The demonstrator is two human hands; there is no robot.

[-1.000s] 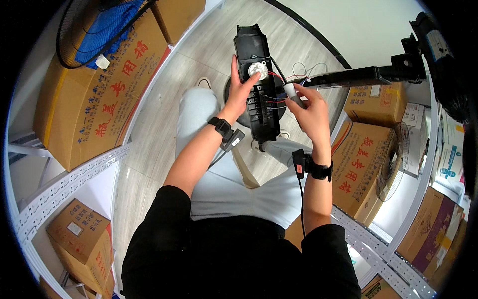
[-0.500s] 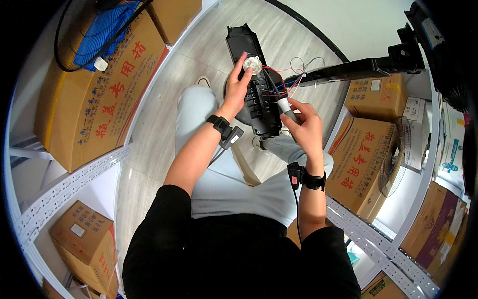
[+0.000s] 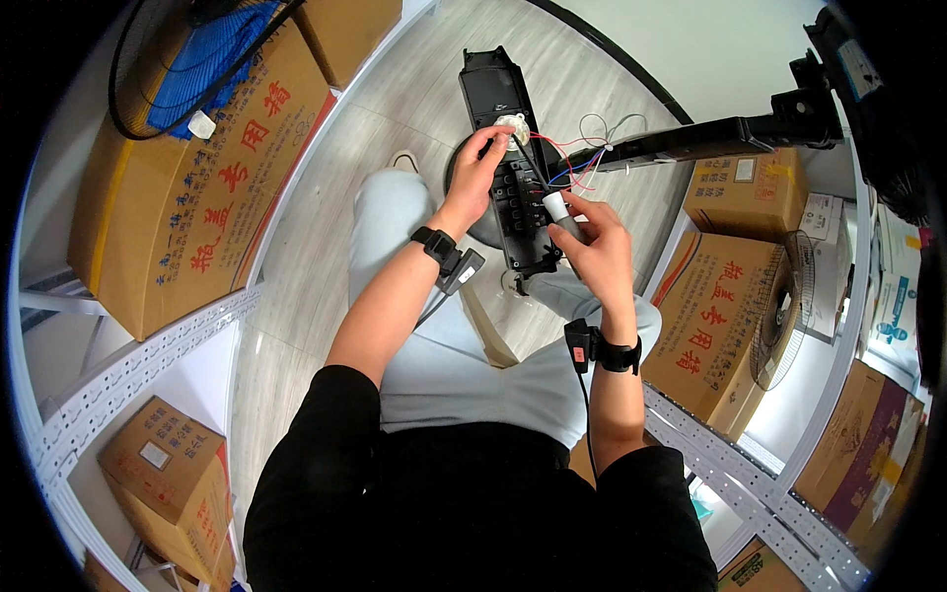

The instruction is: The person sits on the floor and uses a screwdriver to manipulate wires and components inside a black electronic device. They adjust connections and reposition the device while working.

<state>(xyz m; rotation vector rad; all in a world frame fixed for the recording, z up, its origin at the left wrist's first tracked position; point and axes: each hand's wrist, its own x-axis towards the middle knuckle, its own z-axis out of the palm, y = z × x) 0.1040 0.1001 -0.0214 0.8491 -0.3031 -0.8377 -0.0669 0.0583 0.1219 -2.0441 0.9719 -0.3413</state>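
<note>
A long black plastic housing with a row of switch-like parts stands over a round black base, between my knees. My left hand is on the housing, its fingers closed at a white round component; what exactly they pinch is too small to tell. My right hand grips a screwdriver with a grey and white handle, its shaft slanting up-left toward the component and my left fingertips. Thin red, blue and grey wires loop out from the housing's right side.
A long black column with dark fan parts extends to the upper right. Shelves with cardboard boxes flank me on both sides. A fan grille leans at the right; another with blue material lies at upper left. Pale floor surrounds my legs.
The housing tilted leftward, then swung back more upright. My left fingertips have moved in to the white component and curled. My right hand with the screwdriver has shifted lower and slightly left.
</note>
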